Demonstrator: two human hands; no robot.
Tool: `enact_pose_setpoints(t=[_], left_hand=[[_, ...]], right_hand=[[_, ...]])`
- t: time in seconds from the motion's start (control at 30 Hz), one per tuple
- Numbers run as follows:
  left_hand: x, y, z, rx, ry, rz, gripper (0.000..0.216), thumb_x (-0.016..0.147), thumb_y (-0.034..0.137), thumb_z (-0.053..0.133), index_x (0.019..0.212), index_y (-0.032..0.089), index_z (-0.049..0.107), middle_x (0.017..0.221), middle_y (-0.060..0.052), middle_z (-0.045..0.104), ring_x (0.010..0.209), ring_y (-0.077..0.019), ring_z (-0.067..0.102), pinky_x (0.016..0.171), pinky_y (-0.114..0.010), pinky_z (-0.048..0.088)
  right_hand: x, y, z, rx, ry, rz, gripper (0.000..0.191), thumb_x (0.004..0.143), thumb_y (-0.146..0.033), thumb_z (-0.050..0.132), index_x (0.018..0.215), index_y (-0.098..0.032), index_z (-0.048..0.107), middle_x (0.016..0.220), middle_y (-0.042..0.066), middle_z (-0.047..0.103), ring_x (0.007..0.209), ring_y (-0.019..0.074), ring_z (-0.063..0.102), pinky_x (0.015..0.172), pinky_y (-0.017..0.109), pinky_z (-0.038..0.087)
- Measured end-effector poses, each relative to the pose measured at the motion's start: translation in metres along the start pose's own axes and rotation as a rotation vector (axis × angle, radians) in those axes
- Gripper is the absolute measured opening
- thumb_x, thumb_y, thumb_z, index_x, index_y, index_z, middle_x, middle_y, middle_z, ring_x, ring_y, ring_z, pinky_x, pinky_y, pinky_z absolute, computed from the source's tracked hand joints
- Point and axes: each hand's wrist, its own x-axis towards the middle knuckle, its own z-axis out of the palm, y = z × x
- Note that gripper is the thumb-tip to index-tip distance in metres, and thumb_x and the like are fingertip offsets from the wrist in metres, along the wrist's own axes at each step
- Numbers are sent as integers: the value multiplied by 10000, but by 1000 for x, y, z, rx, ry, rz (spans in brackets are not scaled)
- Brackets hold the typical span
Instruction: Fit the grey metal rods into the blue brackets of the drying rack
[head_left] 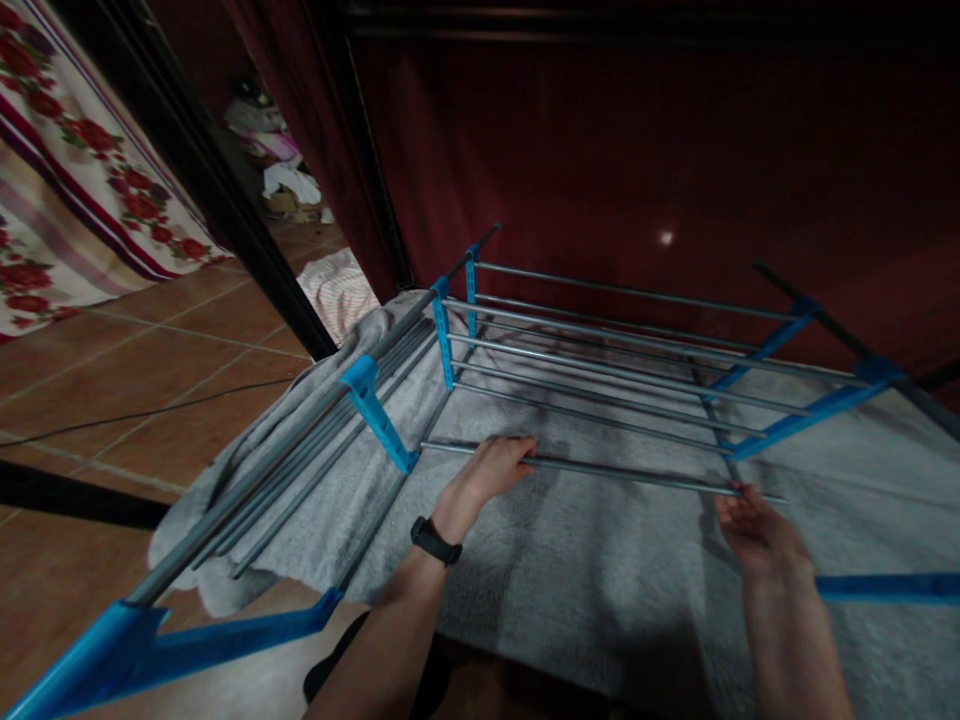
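Observation:
A long grey metal rod (622,471) lies crosswise low over the grey blanket. My left hand (499,465) is closed around it left of its middle, and a black band sits on that wrist. Near the rod's right end, my right hand (750,515) pinches it between thumb and fingers. The rod's left end is close to the foot of a blue plastic bracket (384,418); whether it is seated there I cannot tell. Beyond my hands stands a rack frame with several parallel rods (600,345) running between blue brackets on both sides.
Several loose rods (300,500) rest on the blanket (555,560) at the left, beside a blue corner piece (112,650). Another blue piece (892,588) is at the right. A dark red panel (637,150) stands behind the rack. Tiled floor (150,385) with a black cable lies left.

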Motion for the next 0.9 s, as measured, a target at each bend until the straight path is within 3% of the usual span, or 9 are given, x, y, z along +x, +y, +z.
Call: enact_pose_setpoints(t=[0.13, 0.3, 0.57, 0.77, 0.9], left_hand=[[3, 0, 6, 14, 6, 36, 156, 952, 271, 651, 1087, 255, 727, 1080, -45, 783, 1050, -240, 727, 898, -296, 502], [8, -5, 13, -1, 36, 77, 184, 975, 359, 639, 1085, 255, 744, 1090, -54, 781, 1030, -252, 725, 863, -312, 511], [18, -19, 12, -39, 130, 102, 149, 933, 296, 628, 1018, 262, 746, 1026, -57, 785, 955, -257, 731, 840, -324, 512], [28, -41, 7, 8, 190, 127, 223, 888, 276, 572, 1024, 277, 748, 1068, -51, 793, 978, -269, 742, 887, -340, 524], [26, -54, 0, 102, 212, 68, 282, 899, 269, 526, 1065, 269, 754, 1123, -71, 796, 1010, -297, 743, 954, -395, 513]], right_hand=[[2, 2, -1, 10, -49, -16, 291, 876, 32, 492, 850, -190, 678, 869, 0, 697, 714, 88, 710, 721, 207, 658], [3, 2, 3, 14, -49, 23, 365, 845, 59, 425, 938, -197, 668, 929, 16, 709, 762, 107, 730, 697, 234, 671], [-33, -5, 23, 176, 39, 36, 227, 960, -59, 427, 869, -194, 584, 798, -2, 712, 638, 100, 716, 659, 240, 661], [-29, -1, 27, 257, -53, -36, 172, 961, -82, 540, 840, -191, 595, 696, -30, 694, 576, 93, 697, 641, 209, 644], [-23, -1, 24, 315, -33, -86, 181, 954, -97, 601, 804, -196, 579, 634, -59, 657, 546, 75, 675, 675, 185, 638]])
